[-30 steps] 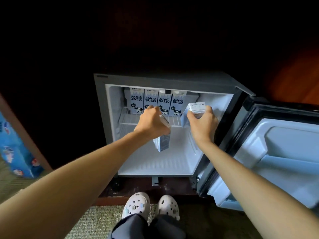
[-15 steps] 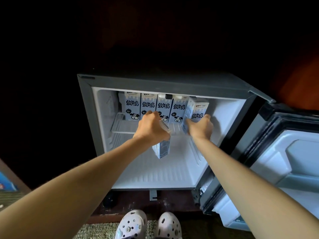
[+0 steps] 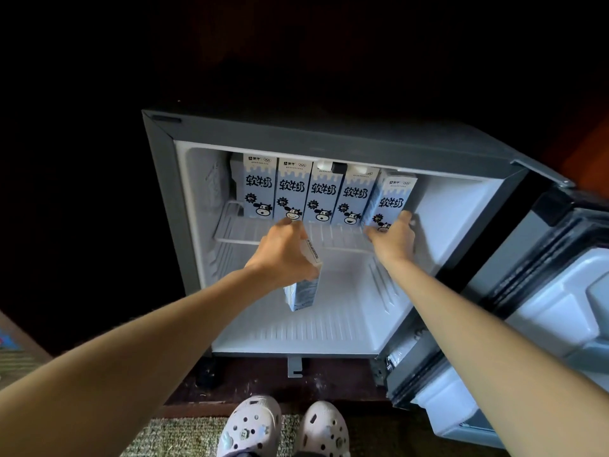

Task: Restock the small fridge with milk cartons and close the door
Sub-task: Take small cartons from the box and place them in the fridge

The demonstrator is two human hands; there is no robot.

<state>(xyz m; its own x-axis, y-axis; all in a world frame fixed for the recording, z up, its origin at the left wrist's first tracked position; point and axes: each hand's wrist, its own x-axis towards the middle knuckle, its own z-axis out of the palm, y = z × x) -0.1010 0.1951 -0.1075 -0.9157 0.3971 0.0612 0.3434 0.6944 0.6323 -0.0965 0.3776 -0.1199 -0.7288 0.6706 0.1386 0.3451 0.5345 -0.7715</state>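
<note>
Head view looks forward and down into the fridge (image 3: pixel 329 133), apparently from close.

Five cartons (image 3: pixel 323 192) on fridge shelf (image 3: pixel 329 238); sixth carton (image 3: pixel 301 293) in left hand (image 3: pixel 286 255)

The left hand (image 3: pixel 286 258) covers the top of its carton (image 3: pixel 301 291); the right hand (image 3: pixel 393 237) hides the base of the rightmost shelf carton (image 3: pixel 392 196). The door (image 3: pixel 543 324) runs off the right edge.
</note>
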